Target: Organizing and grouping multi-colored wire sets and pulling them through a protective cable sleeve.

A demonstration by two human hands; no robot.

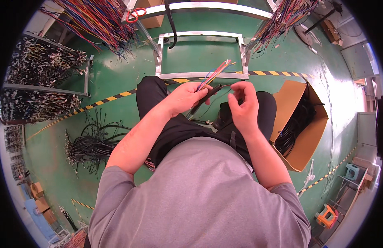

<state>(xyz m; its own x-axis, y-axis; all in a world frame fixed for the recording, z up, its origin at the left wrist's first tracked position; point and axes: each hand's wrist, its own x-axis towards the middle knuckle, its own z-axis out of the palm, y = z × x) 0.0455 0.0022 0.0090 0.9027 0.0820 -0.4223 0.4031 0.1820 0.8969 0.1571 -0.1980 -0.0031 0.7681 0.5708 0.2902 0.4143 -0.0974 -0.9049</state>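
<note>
My left hand (187, 97) is closed around a bundle of thin coloured wires (219, 71) and a black tube (206, 99). The wires fan out past my fingers, in red, white, blue and yellow. Slanting between my knees, the tube has its upper end just right of my left fingers. A thin wire (227, 85) runs from that end to the curled fingers of my right hand (244, 105), which appears to pinch it. The exact grip of the right fingertips is hard to make out.
Ahead stands a metal frame (199, 77) with red-handled scissors (136, 15) on its upper bar. Hanging wire bundles (102, 25) flank it. An open cardboard box (309, 142) of black cables sits by my right knee. Black cable harnesses (92, 144) lie on the floor at left.
</note>
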